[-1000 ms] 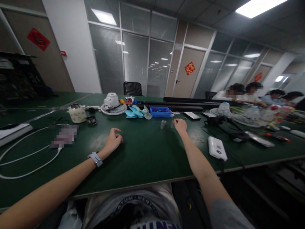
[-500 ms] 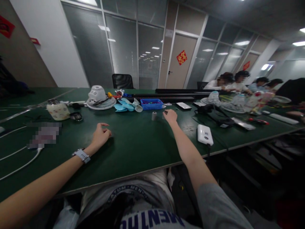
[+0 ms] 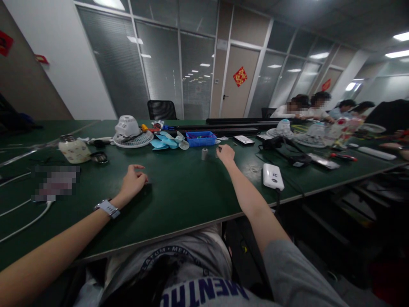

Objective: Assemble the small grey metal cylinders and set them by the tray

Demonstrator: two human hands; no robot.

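Note:
A small grey metal cylinder (image 3: 204, 154) stands upright on the green table (image 3: 179, 187). Just right of it, my right hand (image 3: 226, 154) is closed, fingertips pinched around a second small metal cylinder (image 3: 218, 150) that they mostly cover. It appears to be standing at the table surface. My left hand (image 3: 134, 182) rests on the table to the left, holding nothing, with index finger and thumb apart and the other fingers loosely curled.
Behind the cylinders are a blue basket (image 3: 201, 139), light-blue fan blades (image 3: 166, 141) and a white fan (image 3: 127, 130). A patterned jar (image 3: 74, 151) and cabled phone (image 3: 56, 182) lie left. A white power bank (image 3: 272, 176) and black headset (image 3: 289, 154) sit right. Other people sit far right.
The camera view has shifted slightly. Both hands stay in nearly the same places, the right one still pinching beside the standing cylinder.

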